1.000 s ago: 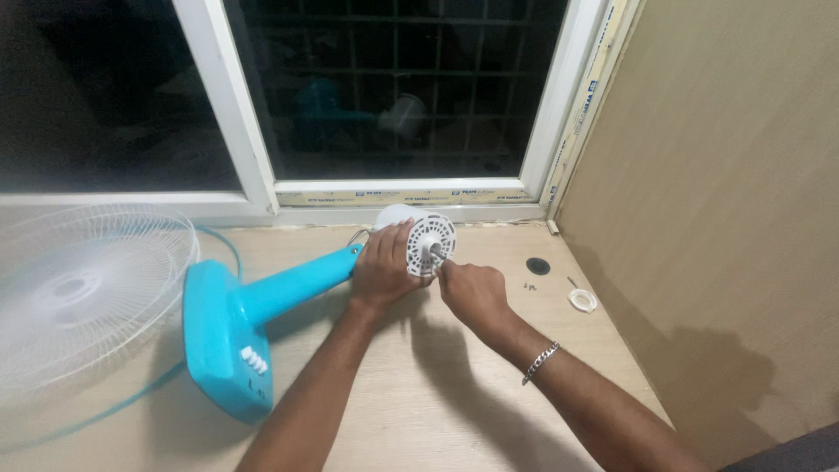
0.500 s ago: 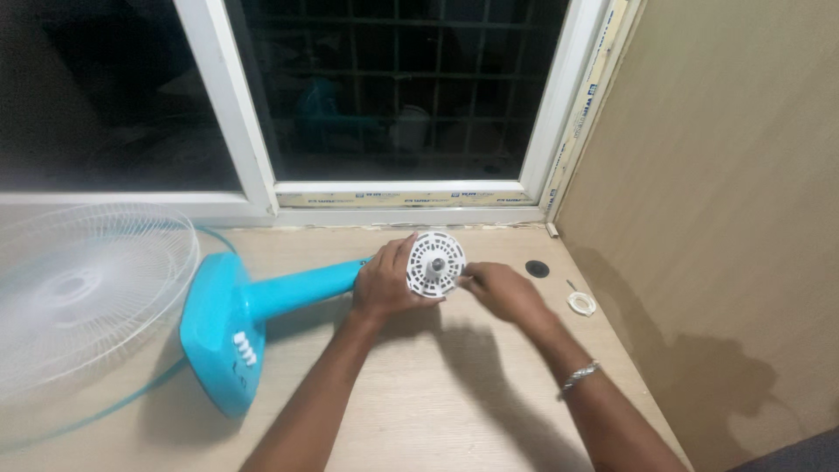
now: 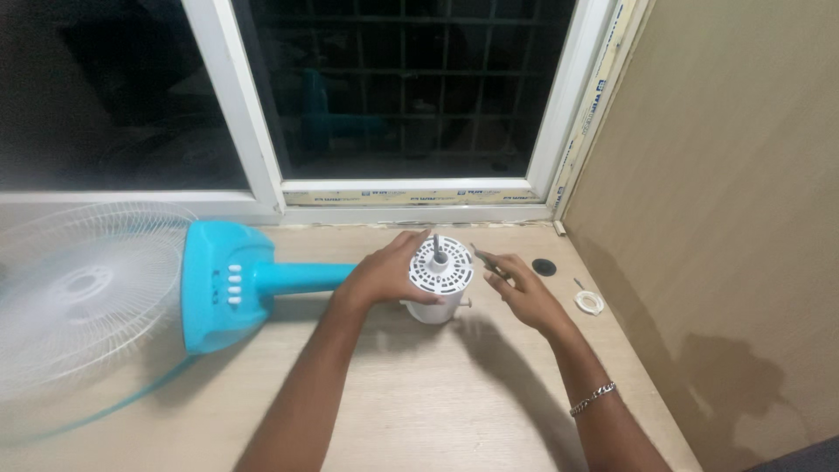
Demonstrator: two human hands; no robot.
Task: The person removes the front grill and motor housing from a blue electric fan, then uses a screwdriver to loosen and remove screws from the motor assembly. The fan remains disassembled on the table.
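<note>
Although the white fan motor housing (image 3: 440,284) stands in plain sight on the bench (image 3: 419,393), much of its left flank is covered by the left hand (image 3: 384,274), whose fingers wrap around the casing and grip it, so the joint between the housing and the turquoise fan neck (image 3: 301,276) cannot be made out. The housing's perforated round face points upward, with a thin metal shaft rising from its centre. Just right of the housing the right hand (image 3: 524,293) hovers with its fingers pinched on a slim, dark tool (image 3: 488,260); the tool is too small and blurred to name, and whether its tip touches the housing cannot be told. Left of the housing the neck runs to the turquoise fan base (image 3: 214,284), which carries a row of white buttons, and beyond that lies a white wire fan guard (image 3: 83,293), cut off by the picture's left edge. Right of the housing, well apart, a small white ring (image 3: 589,302) and a dark round hole (image 3: 544,267) sit near the tan side panel (image 3: 743,218). The bench is pale wood-grain laminate. Behind the housing a white-framed window (image 3: 402,197) shows only darkness and a metal grille.
</note>
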